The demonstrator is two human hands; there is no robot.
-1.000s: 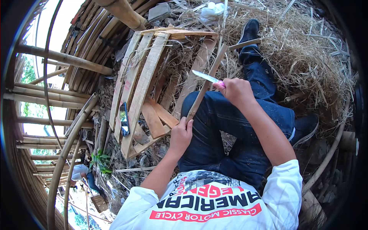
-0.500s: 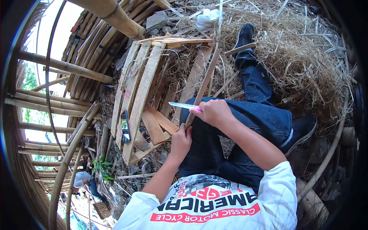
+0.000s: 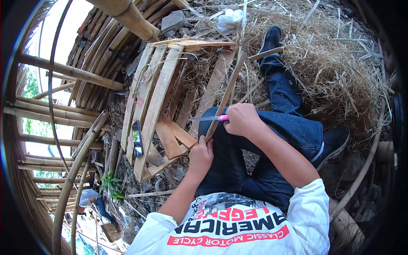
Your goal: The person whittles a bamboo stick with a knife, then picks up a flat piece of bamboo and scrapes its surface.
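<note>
Clasps, at the centre of the frame, the lower end of a long, narrow brown strip of wood or bamboo (image 3: 230, 88) in the left hand (image 3: 200, 157), with the grip closed firmly round it beside a bent knee in dark blue jeans (image 3: 225, 165). Slants the strip upward and slightly right, toward the upper middle of the frame. Wraps the right hand (image 3: 245, 121), just right of centre, in an equally closed grip round the pink handle of a slender knife with a pale blade (image 3: 212, 118). Points the blade leftward across the strip, a little above the left hand; cannot tell, from this view, about contact between edge and strip. Wears a white T-shirt with red and black lettering (image 3: 306, 221) at the lower middle. Has, left of the strip, a slatted pale wooden crate (image 3: 163, 91), with a dark rectangular phone (image 3: 137, 138) on its slats and short orange-brown boards (image 3: 169, 140) near the left hand. Has, at upper right, a broad heap of dry straw-coloured shavings (image 3: 340, 80). Includes, along the left side, thick tan bamboo poles (image 3: 72, 72) and, at lower left, a leafy green plant (image 3: 111, 187) and another person (image 3: 88, 197), well apart from both hands.
</note>
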